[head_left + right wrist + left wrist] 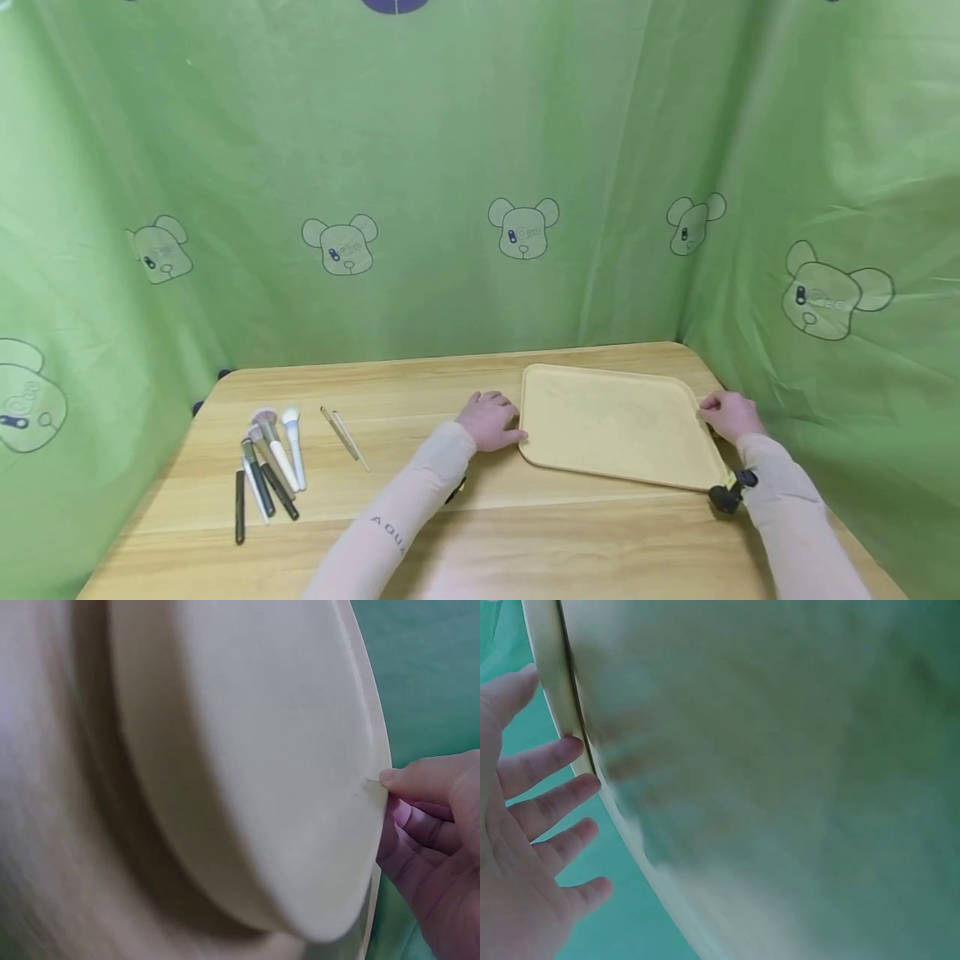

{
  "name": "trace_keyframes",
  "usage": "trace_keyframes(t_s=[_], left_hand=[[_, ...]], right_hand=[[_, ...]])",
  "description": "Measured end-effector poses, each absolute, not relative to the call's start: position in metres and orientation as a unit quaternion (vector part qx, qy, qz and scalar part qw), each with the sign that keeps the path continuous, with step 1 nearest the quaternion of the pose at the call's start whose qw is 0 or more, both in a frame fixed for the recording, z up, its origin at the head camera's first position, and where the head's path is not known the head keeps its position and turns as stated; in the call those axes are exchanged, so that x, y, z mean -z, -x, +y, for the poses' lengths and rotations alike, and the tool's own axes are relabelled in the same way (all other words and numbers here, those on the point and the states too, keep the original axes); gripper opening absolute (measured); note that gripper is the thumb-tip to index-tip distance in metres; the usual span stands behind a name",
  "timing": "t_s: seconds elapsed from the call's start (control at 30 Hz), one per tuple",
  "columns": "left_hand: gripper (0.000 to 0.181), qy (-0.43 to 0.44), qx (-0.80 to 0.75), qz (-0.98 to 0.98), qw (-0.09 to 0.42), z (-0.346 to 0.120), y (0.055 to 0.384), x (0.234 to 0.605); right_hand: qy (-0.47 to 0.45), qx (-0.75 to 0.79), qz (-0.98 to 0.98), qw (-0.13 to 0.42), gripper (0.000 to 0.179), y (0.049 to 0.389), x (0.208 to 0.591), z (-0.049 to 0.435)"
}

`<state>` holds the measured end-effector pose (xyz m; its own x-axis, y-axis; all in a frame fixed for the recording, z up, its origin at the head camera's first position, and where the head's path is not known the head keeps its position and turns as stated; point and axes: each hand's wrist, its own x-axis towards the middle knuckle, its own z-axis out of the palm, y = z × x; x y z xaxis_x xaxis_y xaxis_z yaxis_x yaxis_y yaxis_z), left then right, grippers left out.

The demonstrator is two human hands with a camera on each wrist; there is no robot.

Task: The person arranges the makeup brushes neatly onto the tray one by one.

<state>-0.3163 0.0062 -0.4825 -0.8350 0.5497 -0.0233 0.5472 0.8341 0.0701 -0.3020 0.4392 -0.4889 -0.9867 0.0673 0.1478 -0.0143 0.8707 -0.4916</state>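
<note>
Between left hand (489, 422) and right hand (732, 415), tray (611, 427)

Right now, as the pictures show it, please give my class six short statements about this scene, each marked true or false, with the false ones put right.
1. The right hand pinches the edge of the tray. True.
2. Two thin sticks lie between the brushes and the left hand. True.
3. The brushes lie on the tray. False: they lie on the table, left of the tray.
4. The left hand holds a brush. False: it holds no brush and is at the tray's left edge.
5. The curtain bears printed bear faces. True.
6. The curtain is red. False: it is green.
</note>
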Motion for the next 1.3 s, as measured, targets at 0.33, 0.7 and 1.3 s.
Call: trace_keyframes(t_s=[0.33, 0.7, 1.3], left_hand=[[0.049, -0.278, -0.057, 0.959, 0.014, -0.002, 0.313, 0.484], [0.046, -0.265, -0.1, 0.959, 0.009, -0.022, 0.308, 0.483], [0.032, -0.22, -0.216, 0.95, 0.05, -0.062, 0.296, 0.479]], right_hand=[[-0.002, -0.266, -0.961, 0.078, 0.019, 0.308, 0.497, 0.436], [-0.054, -0.293, -0.951, 0.085, 0.017, 0.315, 0.497, 0.418], [-0.052, -0.284, -0.956, 0.059, 0.012, 0.325, 0.495, 0.361]])
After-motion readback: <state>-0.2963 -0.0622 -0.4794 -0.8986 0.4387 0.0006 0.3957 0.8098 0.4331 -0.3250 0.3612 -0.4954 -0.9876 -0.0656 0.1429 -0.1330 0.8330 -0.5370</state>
